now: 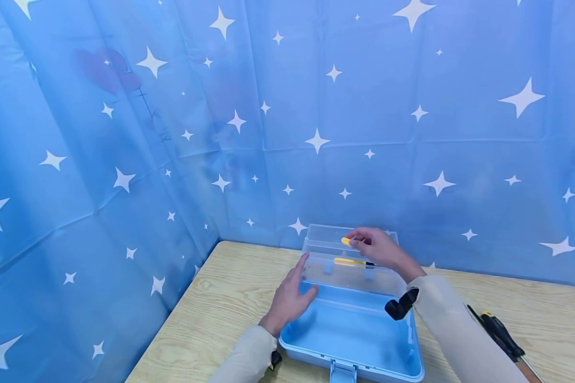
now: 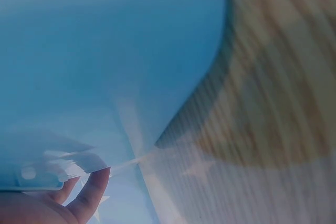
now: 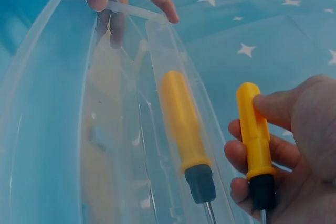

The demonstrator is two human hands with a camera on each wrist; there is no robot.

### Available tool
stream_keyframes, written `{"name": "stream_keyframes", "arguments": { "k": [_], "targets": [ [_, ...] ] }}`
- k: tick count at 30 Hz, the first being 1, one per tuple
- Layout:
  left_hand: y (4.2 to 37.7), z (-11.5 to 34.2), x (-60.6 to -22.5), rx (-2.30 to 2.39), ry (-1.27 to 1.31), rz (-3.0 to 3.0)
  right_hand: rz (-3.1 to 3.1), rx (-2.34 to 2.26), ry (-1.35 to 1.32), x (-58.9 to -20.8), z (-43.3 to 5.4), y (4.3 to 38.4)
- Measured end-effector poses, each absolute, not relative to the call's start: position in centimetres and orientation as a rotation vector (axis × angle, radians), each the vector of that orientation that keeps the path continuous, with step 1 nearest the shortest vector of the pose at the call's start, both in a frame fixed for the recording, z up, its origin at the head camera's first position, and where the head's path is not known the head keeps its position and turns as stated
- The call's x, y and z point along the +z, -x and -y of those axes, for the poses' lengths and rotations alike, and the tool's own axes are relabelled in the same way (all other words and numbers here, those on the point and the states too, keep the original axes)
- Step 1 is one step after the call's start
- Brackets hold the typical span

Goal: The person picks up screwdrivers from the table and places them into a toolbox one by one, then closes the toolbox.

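Yellow plastic, long and ridged, with a black collar and a thin metal shaft: the screwdriver (image 3: 258,153), close to the clear tray (image 1: 345,282) and not lying in it. Held narrowly between thumb and curled fingers of the right hand (image 1: 377,249). Looks like a transfer at the tray, in or out impossible to tell; seems to call next for a level, lengthwise handle and a slow, clear pass over the tray's wall. At the tray's end, the left hand (image 1: 289,298), fingers spread wide against the plastic, apparently for steadiness. Inside the tray, a matching second screwdriver (image 3: 184,121), softened through smooth, see-through walls. Below, a blue box (image 1: 350,335), glossy, rounded at the corners, with a flat latch (image 1: 343,373) at the front. Farther right, black-handled tools (image 1: 504,334) on the pale, streaky wood-grain table (image 1: 220,303). Behind everything, a creased blue cloth (image 1: 287,85) with white four-pointed stars.
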State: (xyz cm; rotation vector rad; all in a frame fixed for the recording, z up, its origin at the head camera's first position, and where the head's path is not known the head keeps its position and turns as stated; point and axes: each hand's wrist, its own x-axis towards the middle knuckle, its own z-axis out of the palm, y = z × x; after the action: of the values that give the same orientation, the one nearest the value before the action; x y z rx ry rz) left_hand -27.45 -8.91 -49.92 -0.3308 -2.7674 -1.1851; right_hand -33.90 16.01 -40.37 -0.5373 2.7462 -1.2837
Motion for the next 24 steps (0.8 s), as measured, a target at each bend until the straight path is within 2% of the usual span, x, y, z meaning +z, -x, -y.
{"name": "stream_keyframes", "arguments": {
  "k": [24],
  "targets": [
    [27.5,8.9,-50.0,-1.201,0.319,2.761,-2.741,-1.263,0.616,-41.8,-15.1,34.2]
  ]
}}
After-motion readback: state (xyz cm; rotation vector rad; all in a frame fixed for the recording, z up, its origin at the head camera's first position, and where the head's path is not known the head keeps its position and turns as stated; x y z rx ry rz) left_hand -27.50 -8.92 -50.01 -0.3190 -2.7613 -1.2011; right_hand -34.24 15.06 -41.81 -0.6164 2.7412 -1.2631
